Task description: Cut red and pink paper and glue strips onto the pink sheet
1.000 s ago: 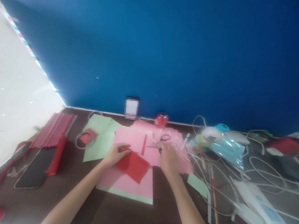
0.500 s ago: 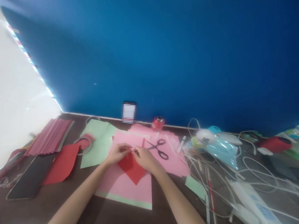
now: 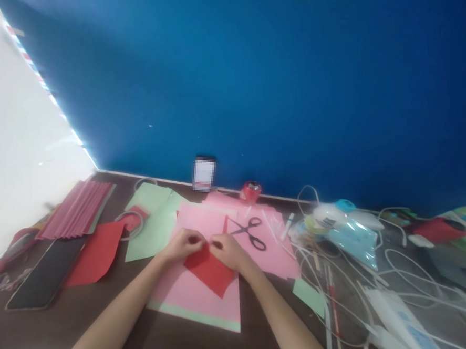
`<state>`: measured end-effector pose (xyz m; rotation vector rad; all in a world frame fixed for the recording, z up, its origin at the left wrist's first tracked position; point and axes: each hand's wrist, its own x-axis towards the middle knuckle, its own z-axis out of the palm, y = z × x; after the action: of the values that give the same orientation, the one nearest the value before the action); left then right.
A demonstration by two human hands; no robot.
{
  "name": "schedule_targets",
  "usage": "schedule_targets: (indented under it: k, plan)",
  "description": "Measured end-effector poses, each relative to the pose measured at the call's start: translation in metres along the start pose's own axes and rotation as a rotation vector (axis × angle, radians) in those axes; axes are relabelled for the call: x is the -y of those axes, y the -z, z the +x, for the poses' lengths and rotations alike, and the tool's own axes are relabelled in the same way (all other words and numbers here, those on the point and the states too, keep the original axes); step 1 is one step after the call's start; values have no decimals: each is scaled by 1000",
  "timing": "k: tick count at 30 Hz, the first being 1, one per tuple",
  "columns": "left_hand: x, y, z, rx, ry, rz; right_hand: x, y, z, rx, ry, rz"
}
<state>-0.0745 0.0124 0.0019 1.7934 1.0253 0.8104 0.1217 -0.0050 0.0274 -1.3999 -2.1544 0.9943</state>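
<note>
A small red paper piece (image 3: 210, 271) lies on a pink sheet (image 3: 203, 292) on the dark table. My left hand (image 3: 183, 244) pinches the red piece at its upper left edge, fingers closed. My right hand (image 3: 227, 250) pinches the same top edge just to the right, fingers closed too. The two hands nearly touch. Black-handled scissors (image 3: 250, 231) lie untouched on the pink paper just beyond my right hand. A thin red strip (image 3: 224, 225) sticks up between the hands and the scissors.
Green paper (image 3: 154, 221), a loose red sheet (image 3: 96, 251), a dark phone (image 3: 43, 271) and pleated red paper (image 3: 77, 208) lie to the left. A red tape roll (image 3: 251, 190) stands by the blue wall. White cables (image 3: 397, 285) and plastic packets (image 3: 349, 228) crowd the right.
My right hand left the scissors on the pink paper and came left to pinch the red piece beside my left hand. The red sheet at the left now lies flat.
</note>
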Motion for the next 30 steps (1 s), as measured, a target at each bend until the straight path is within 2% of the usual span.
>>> schedule_targets:
  k: [4, 8, 14, 18, 25, 30]
  plan:
    - [6, 8, 0, -132, 72, -78, -10, 14, -10, -67, -24, 2]
    - [5, 7, 1, -93, 69, -58, -4, 21, -13, -183, 61, -55]
    - [1, -1, 2, -26, 17, 13, 12, 8, -2, -93, 100, -76]
    - [1, -2, 1, -5, 18, 44, 8, 3, 0, -76, 112, -19]
    - [2, 0, 1, 13, 21, 24, -2, 3, -2, -41, 32, 93]
    - [2, 3, 1, -21, 56, -10, -8, 6, -6, -44, 7, 165]
